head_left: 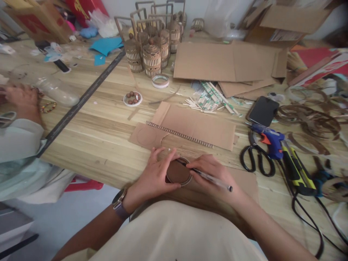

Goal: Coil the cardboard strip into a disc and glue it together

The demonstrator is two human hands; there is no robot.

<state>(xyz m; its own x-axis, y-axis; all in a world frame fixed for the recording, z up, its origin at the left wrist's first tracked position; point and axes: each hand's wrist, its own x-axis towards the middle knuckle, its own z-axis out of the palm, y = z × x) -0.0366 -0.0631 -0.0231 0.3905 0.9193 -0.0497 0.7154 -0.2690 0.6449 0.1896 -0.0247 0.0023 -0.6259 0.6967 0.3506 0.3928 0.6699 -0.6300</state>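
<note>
My left hand (156, 174) presses down on a round brown disc (178, 172) that lies on a sheet of cardboard (244, 181) at the table's near edge. Its fingers curl around the disc's left rim. My right hand (210, 172) grips a clear pen (214, 179) with its tip at the disc's upper right rim. A watch sits on my left wrist.
Just beyond lie a cardboard piece (195, 127) with a ridged strip (179, 134). Black scissors (255, 159), a blue glue gun (269, 139), a yellow cutter (295, 170) and a phone (263, 110) sit at right. Small wooden-stick lanterns (152, 50) stand far back. Another person's hand (20, 99) rests at left.
</note>
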